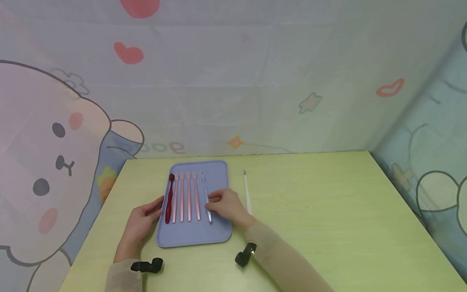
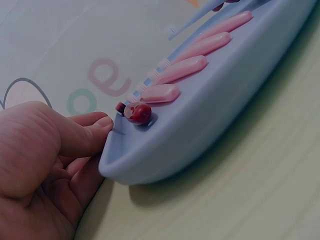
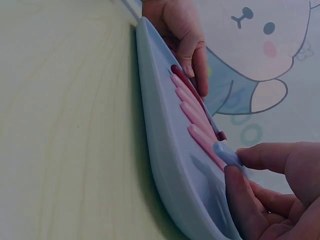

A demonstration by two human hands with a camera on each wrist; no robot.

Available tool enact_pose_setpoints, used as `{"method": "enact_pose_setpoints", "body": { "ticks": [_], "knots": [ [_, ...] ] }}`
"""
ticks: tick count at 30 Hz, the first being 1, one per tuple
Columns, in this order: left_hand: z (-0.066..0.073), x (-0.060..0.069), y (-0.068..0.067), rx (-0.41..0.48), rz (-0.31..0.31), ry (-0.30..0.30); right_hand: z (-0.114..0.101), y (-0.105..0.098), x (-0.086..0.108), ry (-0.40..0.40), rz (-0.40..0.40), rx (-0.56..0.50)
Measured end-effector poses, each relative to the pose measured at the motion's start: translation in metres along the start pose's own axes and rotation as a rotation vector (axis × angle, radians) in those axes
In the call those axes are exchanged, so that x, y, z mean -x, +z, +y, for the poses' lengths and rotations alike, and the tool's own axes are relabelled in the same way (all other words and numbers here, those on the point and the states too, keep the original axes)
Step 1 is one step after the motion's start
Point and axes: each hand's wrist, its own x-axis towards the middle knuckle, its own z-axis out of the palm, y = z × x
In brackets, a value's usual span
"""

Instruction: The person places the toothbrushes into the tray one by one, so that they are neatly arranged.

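Observation:
A lavender-blue tray (image 1: 193, 237) lies on the table, and my left hand (image 1: 140, 223) holds its left rim between thumb and fingers. Along the tray's left side lies a dark red toothbrush (image 1: 169, 198). Several pink toothbrushes (image 1: 189, 198) line up beside it, heads toward the far edge. My right hand (image 1: 228, 207) pinches a light blue toothbrush (image 3: 227, 154) between thumb and forefinger. In the left wrist view, that light blue toothbrush (image 2: 192, 21) is raised above the tray at its head end. My fingers cover part of its handle.
To the right of the tray a white toothbrush (image 1: 246, 188) lies on the yellow-green table (image 1: 328, 211), its near end beside my right wrist. A printed cloth backdrop (image 1: 255, 81) stands behind the table.

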Motion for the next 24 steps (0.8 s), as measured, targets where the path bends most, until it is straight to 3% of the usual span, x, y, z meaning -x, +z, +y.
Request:
{"method": "enact_pose_setpoints", "body": {
  "ticks": [24],
  "knots": [
    [0.001,0.0,0.0,-0.012,0.004,0.01,-0.001,0.017,-0.012,0.018,0.053,0.115]
  ]
}}
